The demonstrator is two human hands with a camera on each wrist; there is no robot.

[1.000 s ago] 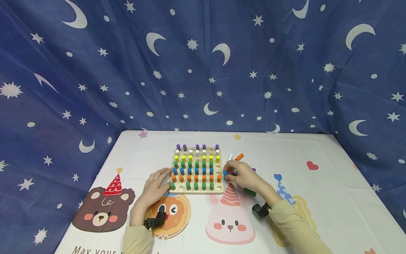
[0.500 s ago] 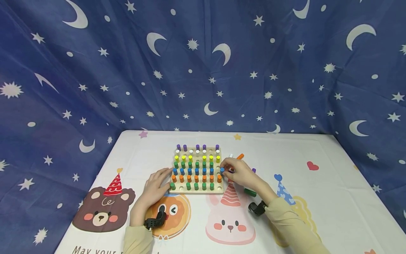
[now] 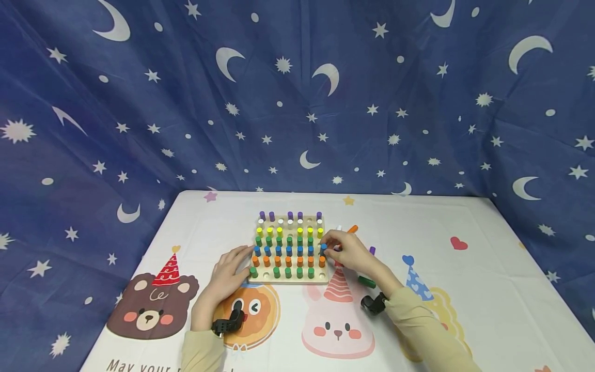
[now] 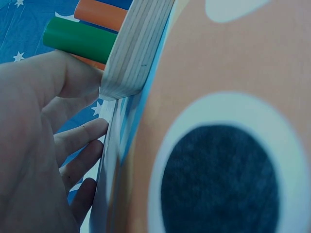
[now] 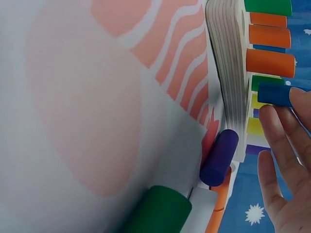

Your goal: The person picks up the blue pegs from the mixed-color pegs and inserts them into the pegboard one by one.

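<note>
A wooden pegboard [image 3: 304,281] carries rows of upright coloured pegs: purple and white at the back, then yellow, green, blue, orange and green. At its right end, my right hand [image 3: 350,253] pinches a blue peg [image 5: 273,93] between thumb and fingers, above the end of the blue row. In the right wrist view the peg's free end points at the board. My left hand [image 3: 229,271] rests along the board's left edge, thumb touching the near corner beside a green peg [image 4: 80,39], other fingers loosely extended.
Right of the board lie loose pegs: an orange one [image 3: 353,229], a white one [image 5: 200,208], a green one [image 3: 366,281] and purple ones, one of them [image 5: 219,158] close to the board's side. A patterned cloth [image 3: 418,330] covers the table; a starry blue curtain [image 3: 260,129] hangs behind.
My right hand has moved left with the blue peg, from beside the board to over its right edge, and the peg has become more upright. The left hand stays in place.
</note>
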